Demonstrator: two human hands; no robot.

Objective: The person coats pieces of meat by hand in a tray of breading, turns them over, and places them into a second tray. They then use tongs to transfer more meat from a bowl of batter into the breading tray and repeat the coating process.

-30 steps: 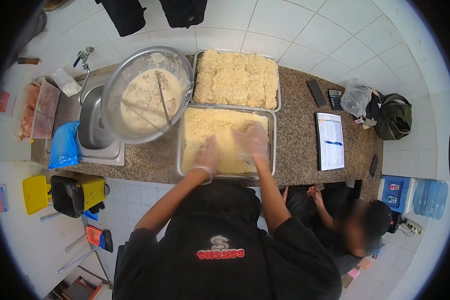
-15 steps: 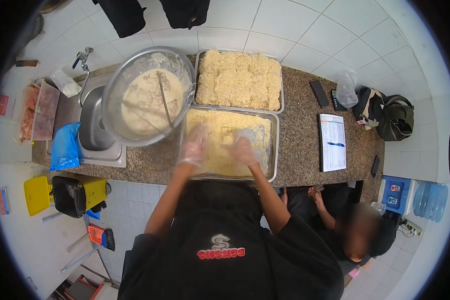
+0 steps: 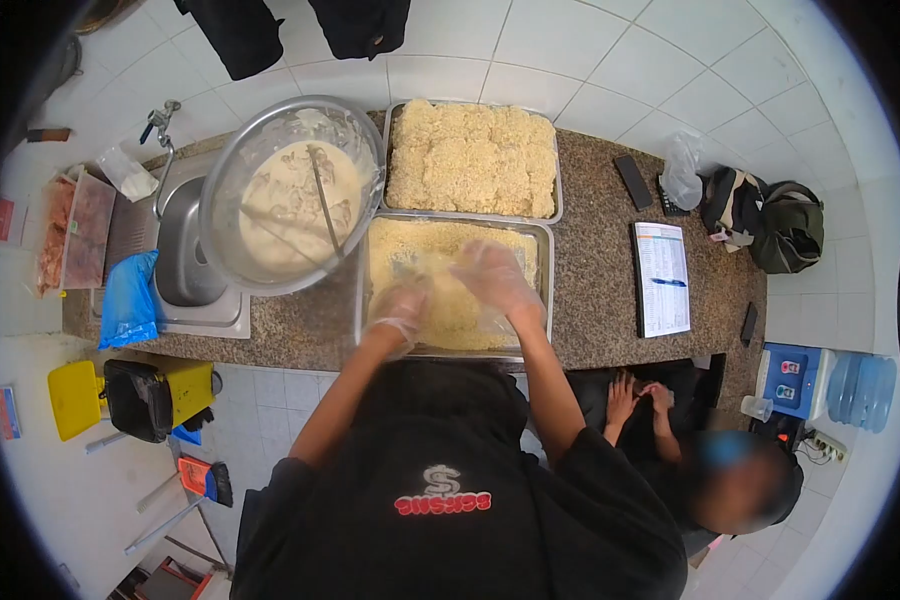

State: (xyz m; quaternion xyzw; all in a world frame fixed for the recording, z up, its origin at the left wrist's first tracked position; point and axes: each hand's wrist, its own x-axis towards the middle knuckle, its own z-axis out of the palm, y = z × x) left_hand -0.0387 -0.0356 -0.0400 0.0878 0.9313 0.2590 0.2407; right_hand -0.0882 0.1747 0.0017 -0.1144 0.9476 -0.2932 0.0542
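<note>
Both hands wear clear plastic gloves and are over a metal tray [image 3: 548, 300] of pale yellow breadcrumbs [image 3: 450, 325]. My left hand [image 3: 402, 306] is low at the tray's left side, its fingers smeared by motion against the crumbs. Higher and to the right, my right hand [image 3: 494, 278] has its fingers stretched out leftward over the crumbs. A pale blur lies between the hands; I cannot make out a piece there. Behind stands a second metal tray [image 3: 560, 205] filled with crumb-coated pieces [image 3: 470, 160]. To the left is a large metal bowl [image 3: 208, 225] of creamy batter [image 3: 295, 200] with a metal utensil [image 3: 324, 195] in it.
A sink [image 3: 182, 270] lies left of the bowl, beside a blue bag [image 3: 130, 300] and a clear tub of raw meat [image 3: 88, 235]. A notepad with a pen [image 3: 662, 280], a phone [image 3: 632, 181] and bags [image 3: 790, 228] sit at right. Another person [image 3: 660, 410] is close by at lower right.
My left hand has moved right and slightly down in the crumbs. My right hand has risen a little. The other person's hands have come together and their head has shifted.
</note>
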